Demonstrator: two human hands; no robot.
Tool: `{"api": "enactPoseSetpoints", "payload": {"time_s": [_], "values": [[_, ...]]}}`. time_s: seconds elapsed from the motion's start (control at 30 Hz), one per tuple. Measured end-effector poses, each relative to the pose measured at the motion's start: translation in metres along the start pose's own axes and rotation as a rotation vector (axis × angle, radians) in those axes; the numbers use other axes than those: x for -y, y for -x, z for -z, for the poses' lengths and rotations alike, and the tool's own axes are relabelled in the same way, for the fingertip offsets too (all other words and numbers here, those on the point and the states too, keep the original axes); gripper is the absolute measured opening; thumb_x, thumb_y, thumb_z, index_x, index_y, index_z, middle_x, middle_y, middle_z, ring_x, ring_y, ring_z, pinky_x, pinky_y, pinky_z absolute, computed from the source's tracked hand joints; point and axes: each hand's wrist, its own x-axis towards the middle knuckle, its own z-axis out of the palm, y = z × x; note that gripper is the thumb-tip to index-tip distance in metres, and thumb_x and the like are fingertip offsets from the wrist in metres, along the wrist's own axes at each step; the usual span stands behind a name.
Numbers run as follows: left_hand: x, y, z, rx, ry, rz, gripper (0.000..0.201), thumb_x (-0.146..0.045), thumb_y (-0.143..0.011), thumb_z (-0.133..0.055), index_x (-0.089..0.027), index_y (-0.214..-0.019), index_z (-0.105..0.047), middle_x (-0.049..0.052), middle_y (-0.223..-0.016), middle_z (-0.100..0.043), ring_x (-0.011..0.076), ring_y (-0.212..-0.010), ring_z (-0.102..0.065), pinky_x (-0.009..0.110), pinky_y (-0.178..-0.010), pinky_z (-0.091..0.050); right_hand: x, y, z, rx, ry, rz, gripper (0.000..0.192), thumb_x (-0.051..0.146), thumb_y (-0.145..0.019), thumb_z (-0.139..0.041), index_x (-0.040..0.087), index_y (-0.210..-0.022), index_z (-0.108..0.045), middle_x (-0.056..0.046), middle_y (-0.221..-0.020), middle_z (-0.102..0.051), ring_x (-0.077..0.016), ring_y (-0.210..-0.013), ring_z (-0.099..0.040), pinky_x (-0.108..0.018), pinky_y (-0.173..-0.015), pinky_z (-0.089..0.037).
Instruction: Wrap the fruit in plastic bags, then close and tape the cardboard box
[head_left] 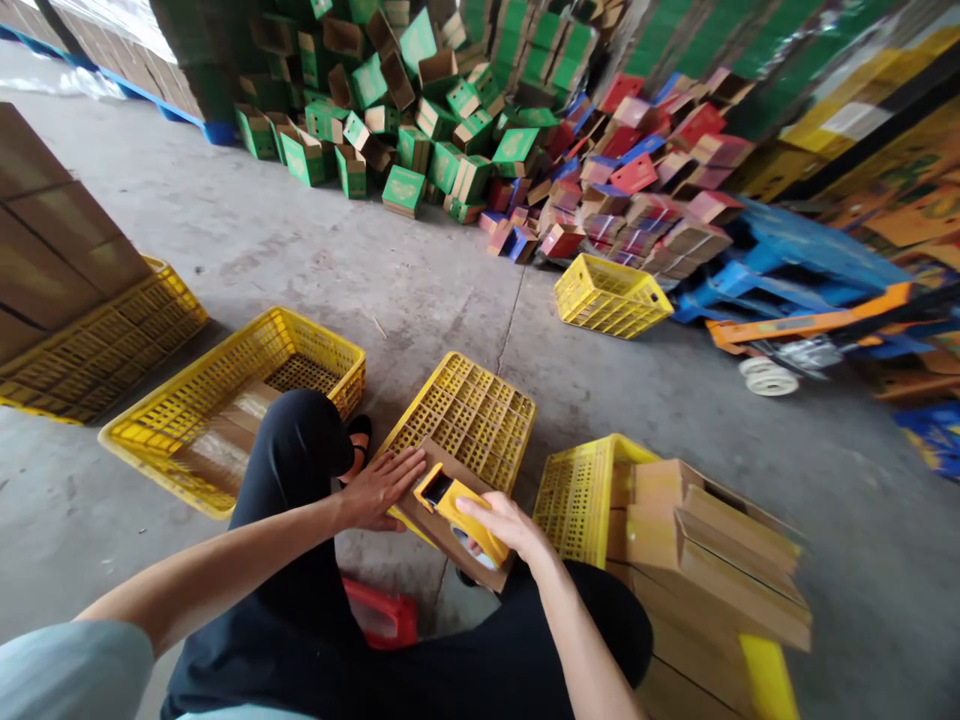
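Here, right hand closed round a yellow tape dispenser, fingers wrapped over its top, pressing it down onto a flat brown cardboard box; left hand spread open and flat, palm down on the near-left part of the same box, gripping nothing, only pinning the card in place. Box resting across the knees and against the edge of an overturned yellow crate that serves as a makeshift counter. Judged from this: taping of a box seam in hand, dispenser seated near the upper end of the card and apparently early in its run. Next move likely calling for a steady pull of the dispenser along the seam toward the body, left hand kept firm so the card does not slide or fold, then a tilt to cut the tape cleanly; risk of a crooked strip if the box shifts on the ribbed crate. Just to the right, a stack of flattened brown cartons leaning in another yellow crate, near enough for the right hand. To the left, a wide yellow crate with brown card lying inside, and beyond it a further crate bearing large brown cartons. Between the legs, a small red object on the concrete floor, kind unclear. Farther off, a lone yellow basket, a blue and orange pallet truck, and heaps of green boxes and red and blue boxes
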Motion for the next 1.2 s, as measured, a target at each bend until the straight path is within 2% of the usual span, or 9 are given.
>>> {"api": "enactPoseSetpoints", "payload": {"time_s": [0.1, 0.2, 0.3, 0.4, 0.63, 0.9, 1.1, 1.2], "values": [[-0.005, 0.001, -0.002, -0.043, -0.011, -0.028, 0.124, -0.05, -0.085, -0.075, -0.016, -0.167, 0.011, 0.02, -0.175, -0.006, 0.0402, -0.161, -0.006, 0.056, -0.128, -0.014, -0.003, -0.001, -0.001, 0.081, -0.074, -0.012, 0.038, 0.052, -0.097, -0.06, 0.015, -0.099, -0.069, -0.005, -0.068, -0.077, -0.0195, -0.063, -0.076, -0.025, -0.061, -0.062], [-0.011, 0.002, -0.006, -0.057, -0.014, -0.092, 0.119, -0.044, -0.089, -0.07, -0.014, -0.166, 0.015, 0.021, -0.174, -0.006, 0.0388, -0.161, -0.006, 0.056, -0.129, -0.014, -0.005, -0.001, -0.003, 0.061, -0.049, -0.021, 0.041, 0.055, -0.097, -0.06, 0.015, -0.102, -0.067, -0.003, -0.06, -0.074, -0.0187, -0.055, -0.072, -0.026, -0.056, -0.061], [-0.013, 0.0, -0.009, -0.046, -0.001, -0.133, 0.116, -0.047, -0.091, -0.066, -0.015, -0.166, 0.016, 0.022, -0.174, -0.008, 0.0397, -0.161, -0.01, 0.059, -0.128, -0.012, -0.007, -0.001, -0.005, 0.016, 0.014, -0.007, 0.045, 0.061, -0.097, -0.059, 0.016, -0.097, -0.067, -0.001, -0.055, -0.071, -0.0178, -0.05, -0.069, -0.023, -0.051, -0.057], [-0.011, -0.002, -0.009, -0.034, 0.001, -0.121, 0.116, -0.049, -0.091, -0.066, -0.016, -0.166, 0.017, 0.022, -0.174, -0.007, 0.0405, -0.16, -0.011, 0.063, -0.127, -0.01, -0.006, 0.001, -0.006, 0.003, 0.037, 0.013, 0.047, 0.062, -0.097, -0.058, 0.016, -0.092, -0.067, -0.002, -0.054, -0.07, -0.0181, -0.05, -0.07, -0.022, -0.05, -0.055], [-0.009, -0.003, -0.003, 0.001, -0.019, -0.13, 0.119, -0.043, -0.089, -0.068, -0.017, -0.165, 0.02, 0.023, -0.174, -0.009, 0.0408, -0.16, -0.012, 0.063, -0.127, -0.007, 0.001, 0.006, -0.01, -0.024, 0.045, 0.025, 0.042, 0.057, -0.095, -0.063, 0.017, -0.087, -0.064, -0.003, -0.049, -0.067, -0.0207, -0.047, -0.07, -0.023, -0.043, -0.054], [-0.01, -0.003, -0.005, -0.033, -0.007, -0.115, 0.114, -0.049, -0.091, -0.064, -0.021, -0.166, 0.018, 0.02, -0.174, -0.01, 0.0402, -0.16, -0.013, 0.065, -0.126, -0.001, -0.029, 0.017, 0.01, -0.045, 0.068, 0.036, 0.042, 0.06, -0.09, -0.067, 0.018, -0.09, -0.062, -0.003, -0.056, -0.072, -0.0214, -0.054, -0.074, -0.021, -0.045, -0.054], [-0.017, 0.0, -0.009, -0.064, -0.052, -0.112, 0.115, -0.052, -0.092, -0.063, -0.018, -0.166, 0.018, 0.021, -0.174, -0.01, 0.0425, -0.16, -0.013, 0.066, -0.125, 0.001, -0.036, 0.017, 0.003, -0.094, 0.09, 0.047, 0.046, 0.064, -0.092, -0.062, 0.019, -0.09, -0.064, -0.004, -0.059, -0.072, -0.0221, -0.057, -0.076, -0.022, -0.048, -0.055], [-0.028, 0.0, -0.014, -0.049, -0.076, -0.118, 0.115, -0.053, -0.091, -0.063, -0.015, -0.166, 0.015, 0.02, -0.174, -0.005, 0.0426, -0.16, -0.008, 0.063, -0.127, -0.004, -0.033, 0.018, -0.002, -0.115, 0.099, 0.04, 0.043, 0.061, -0.093, -0.061, 0.018, -0.087, -0.064, -0.005, -0.059, -0.072, -0.0222, -0.056, -0.076, -0.022, -0.047, -0.055]]}}
